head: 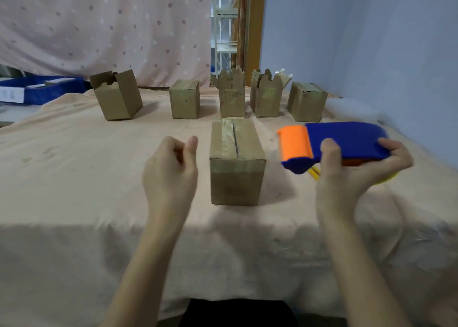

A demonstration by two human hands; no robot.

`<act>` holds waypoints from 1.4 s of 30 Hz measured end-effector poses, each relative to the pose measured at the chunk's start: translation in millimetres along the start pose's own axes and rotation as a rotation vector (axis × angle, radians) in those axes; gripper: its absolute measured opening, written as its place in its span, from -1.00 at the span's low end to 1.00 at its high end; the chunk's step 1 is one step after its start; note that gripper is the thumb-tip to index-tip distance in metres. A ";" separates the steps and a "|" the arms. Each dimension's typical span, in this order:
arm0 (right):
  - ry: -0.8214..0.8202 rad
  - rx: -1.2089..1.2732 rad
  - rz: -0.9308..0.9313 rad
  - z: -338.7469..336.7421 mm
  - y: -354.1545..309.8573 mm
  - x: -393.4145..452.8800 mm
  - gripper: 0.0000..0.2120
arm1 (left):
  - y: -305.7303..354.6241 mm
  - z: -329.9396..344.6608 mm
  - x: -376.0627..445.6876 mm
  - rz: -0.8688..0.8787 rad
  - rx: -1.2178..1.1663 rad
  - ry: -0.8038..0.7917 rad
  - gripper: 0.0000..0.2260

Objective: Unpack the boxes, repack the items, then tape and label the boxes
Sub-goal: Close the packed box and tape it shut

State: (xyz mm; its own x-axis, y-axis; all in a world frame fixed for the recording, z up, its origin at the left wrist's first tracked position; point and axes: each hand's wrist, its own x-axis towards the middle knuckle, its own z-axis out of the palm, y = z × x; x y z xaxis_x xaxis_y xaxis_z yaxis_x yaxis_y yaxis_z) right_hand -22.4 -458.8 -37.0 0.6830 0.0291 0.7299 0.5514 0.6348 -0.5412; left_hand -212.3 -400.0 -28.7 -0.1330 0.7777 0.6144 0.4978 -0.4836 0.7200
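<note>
Right hand: fingers and thumb wrapped round a blue tape dispenser with orange roller end, held above the table, roller pointing left. Left hand: fingers curled loosely toward the palm, thumb up, holding nothing, just left of the near box.

Taped cardboard box: upright between the hands, on the peach cloth, clear tape along the top seam.

Far row, left to right: open-flap box, closed box, two boxes with flaps up, closed box.

Far left: blue bin off the table edge.
</note>
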 end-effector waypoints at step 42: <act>-0.272 -0.227 -0.106 -13.7 16.3 22.5 -0.37 | -33.7 15.3 34.8 -0.101 -0.188 -0.221 -0.67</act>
State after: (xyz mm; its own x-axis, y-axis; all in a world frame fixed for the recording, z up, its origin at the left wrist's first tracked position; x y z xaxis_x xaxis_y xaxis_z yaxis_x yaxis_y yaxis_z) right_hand 8.4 -458.4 -35.1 0.4809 0.1955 0.8547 0.7253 0.4590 -0.5131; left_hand -220.6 -350.4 -36.5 0.0266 0.8842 0.4664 0.3219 -0.4492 0.8334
